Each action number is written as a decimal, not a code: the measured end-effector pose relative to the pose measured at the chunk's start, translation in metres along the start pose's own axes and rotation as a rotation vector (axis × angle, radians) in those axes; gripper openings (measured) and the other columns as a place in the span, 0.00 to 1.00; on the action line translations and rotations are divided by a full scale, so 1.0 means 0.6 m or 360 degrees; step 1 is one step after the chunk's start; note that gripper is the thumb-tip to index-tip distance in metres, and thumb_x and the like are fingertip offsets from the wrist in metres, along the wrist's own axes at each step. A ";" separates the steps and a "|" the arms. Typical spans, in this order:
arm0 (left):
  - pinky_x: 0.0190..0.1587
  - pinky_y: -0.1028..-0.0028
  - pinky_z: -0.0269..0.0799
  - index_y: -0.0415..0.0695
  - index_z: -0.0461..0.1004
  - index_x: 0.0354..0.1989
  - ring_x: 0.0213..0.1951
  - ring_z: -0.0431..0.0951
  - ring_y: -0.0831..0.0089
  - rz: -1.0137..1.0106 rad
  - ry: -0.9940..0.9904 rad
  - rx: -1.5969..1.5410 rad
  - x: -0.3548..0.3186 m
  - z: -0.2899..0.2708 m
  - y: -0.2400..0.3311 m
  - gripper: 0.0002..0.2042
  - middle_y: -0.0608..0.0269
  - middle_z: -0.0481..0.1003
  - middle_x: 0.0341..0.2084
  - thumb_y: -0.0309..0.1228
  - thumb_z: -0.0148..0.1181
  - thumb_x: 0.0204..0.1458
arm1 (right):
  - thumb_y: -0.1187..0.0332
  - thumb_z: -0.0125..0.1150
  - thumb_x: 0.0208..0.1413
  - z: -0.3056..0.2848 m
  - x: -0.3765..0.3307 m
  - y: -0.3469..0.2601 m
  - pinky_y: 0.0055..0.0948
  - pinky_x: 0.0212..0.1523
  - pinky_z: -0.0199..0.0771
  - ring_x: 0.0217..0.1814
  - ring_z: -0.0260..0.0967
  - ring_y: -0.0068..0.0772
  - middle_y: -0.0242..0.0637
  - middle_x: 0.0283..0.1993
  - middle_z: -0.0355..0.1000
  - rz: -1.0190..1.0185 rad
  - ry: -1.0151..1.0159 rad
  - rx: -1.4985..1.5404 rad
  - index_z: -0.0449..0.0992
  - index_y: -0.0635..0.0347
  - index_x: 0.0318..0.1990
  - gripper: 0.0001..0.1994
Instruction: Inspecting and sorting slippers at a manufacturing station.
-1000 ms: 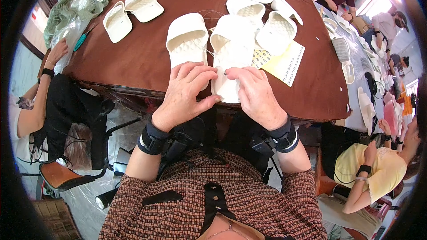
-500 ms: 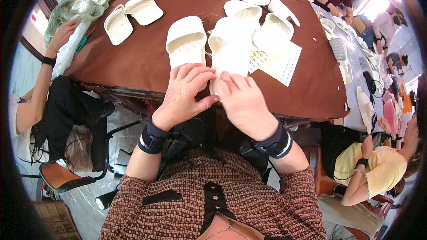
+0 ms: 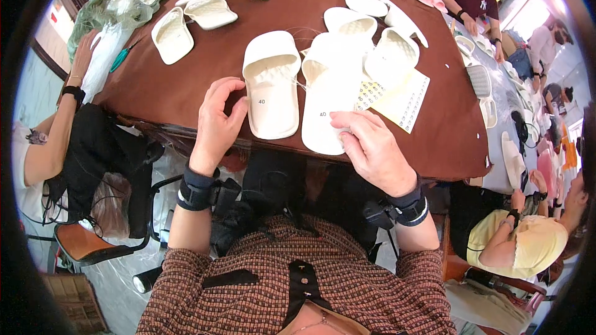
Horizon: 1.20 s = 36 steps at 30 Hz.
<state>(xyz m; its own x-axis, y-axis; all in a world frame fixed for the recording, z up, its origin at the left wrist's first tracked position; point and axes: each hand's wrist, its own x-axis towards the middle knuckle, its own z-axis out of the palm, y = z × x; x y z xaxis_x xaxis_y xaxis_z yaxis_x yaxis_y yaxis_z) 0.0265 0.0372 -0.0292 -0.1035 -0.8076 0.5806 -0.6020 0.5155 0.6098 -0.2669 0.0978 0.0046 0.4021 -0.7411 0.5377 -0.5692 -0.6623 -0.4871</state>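
Far left of left hand: co-worker's arm (image 3: 59,124) at table edge, pair of white slippers (image 3: 186,22) beyond. Left hand (image 3: 217,121) half-curled, gripping nothing, fingertips touching near slipper (image 3: 271,84) just right of it. Second slipper (image 3: 329,96) between hands, heel under right hand (image 3: 372,149), fingers pressing it flat. Yellow sticker sheet (image 3: 403,99) just beyond right hand on brown table (image 3: 167,93).
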 end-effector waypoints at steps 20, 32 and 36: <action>0.51 0.63 0.69 0.39 0.78 0.38 0.45 0.76 0.55 0.0199 -0.0167 0.0129 0.070 -0.008 -0.063 0.07 0.55 0.80 0.40 0.25 0.61 0.51 | 0.59 0.59 0.60 0.068 0.142 0.038 0.44 0.58 0.65 0.58 0.65 0.52 0.51 0.51 0.69 -0.0230 -0.0349 -0.0794 0.65 0.59 0.62 0.25; 0.53 0.61 0.67 0.44 0.79 0.38 0.48 0.75 0.57 0.0108 -0.0144 0.0098 0.064 -0.012 -0.064 0.07 0.61 0.80 0.40 0.29 0.62 0.51 | 0.56 0.57 0.62 0.098 0.169 0.038 0.46 0.59 0.61 0.55 0.65 0.52 0.52 0.48 0.69 -0.0003 -0.0164 -0.0755 0.65 0.66 0.57 0.24; 0.51 0.62 0.69 0.43 0.79 0.36 0.46 0.76 0.56 0.0152 -0.0126 0.0045 0.071 -0.007 -0.059 0.06 0.60 0.80 0.40 0.28 0.62 0.51 | 0.56 0.57 0.61 0.086 0.168 0.035 0.44 0.59 0.58 0.55 0.64 0.49 0.51 0.47 0.70 -0.0086 0.0088 -0.0823 0.66 0.68 0.57 0.25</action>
<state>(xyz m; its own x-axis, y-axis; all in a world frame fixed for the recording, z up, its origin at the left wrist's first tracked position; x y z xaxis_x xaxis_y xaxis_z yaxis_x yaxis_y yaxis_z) 0.0471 -0.0143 -0.0239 -0.2228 -0.7758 0.5903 -0.6084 0.5838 0.5376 -0.2012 0.0036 0.0134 0.4099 -0.6912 0.5952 -0.8342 -0.5480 -0.0620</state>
